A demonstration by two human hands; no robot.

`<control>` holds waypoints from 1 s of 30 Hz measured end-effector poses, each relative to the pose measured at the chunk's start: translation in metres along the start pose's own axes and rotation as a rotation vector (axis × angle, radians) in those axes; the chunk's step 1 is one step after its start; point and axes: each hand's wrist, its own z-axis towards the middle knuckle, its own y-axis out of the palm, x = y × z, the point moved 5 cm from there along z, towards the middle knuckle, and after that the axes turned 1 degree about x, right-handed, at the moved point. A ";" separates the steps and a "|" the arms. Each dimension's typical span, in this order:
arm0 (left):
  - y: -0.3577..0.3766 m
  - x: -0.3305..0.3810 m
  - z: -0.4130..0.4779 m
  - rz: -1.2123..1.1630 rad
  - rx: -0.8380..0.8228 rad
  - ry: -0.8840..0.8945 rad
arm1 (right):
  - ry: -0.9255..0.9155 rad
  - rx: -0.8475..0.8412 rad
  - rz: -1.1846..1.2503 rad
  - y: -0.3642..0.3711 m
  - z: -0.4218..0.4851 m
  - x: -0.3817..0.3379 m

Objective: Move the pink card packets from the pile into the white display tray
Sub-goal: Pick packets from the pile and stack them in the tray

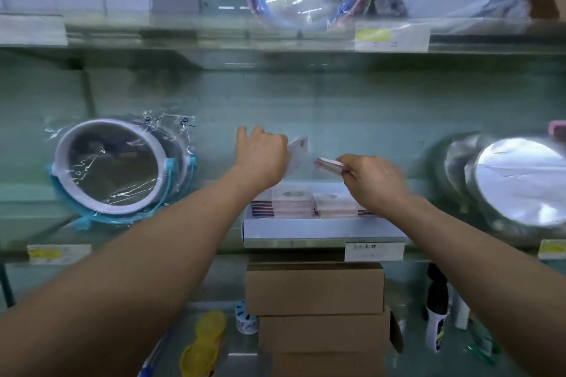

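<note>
A flat, pale pink packet in glossy clear wrap is gripped by the left hand; a thin stack is pinched by the right hand, both above the packet-filled white tray.

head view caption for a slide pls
Left hand and right hand each hold card packets above the part-filled white display tray.
</note>
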 end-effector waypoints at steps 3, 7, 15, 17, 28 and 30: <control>0.015 -0.012 0.008 -0.320 -0.047 -0.181 | -0.016 0.059 0.054 0.010 0.014 0.004; 0.039 -0.022 0.016 -0.740 -0.093 -0.422 | -0.067 0.135 0.150 0.025 0.030 0.009; 0.076 0.008 0.005 -1.528 -0.227 -0.822 | -0.339 0.295 0.336 0.042 0.036 -0.002; 0.084 0.016 0.001 -1.657 -0.247 -0.861 | -0.378 0.249 0.337 0.047 0.036 -0.005; 0.094 0.023 -0.006 -1.697 -0.272 -0.832 | -0.082 0.033 0.342 0.068 0.037 0.013; 0.092 0.021 -0.006 -1.717 -0.250 -0.829 | 0.102 -0.052 0.405 0.073 0.036 0.025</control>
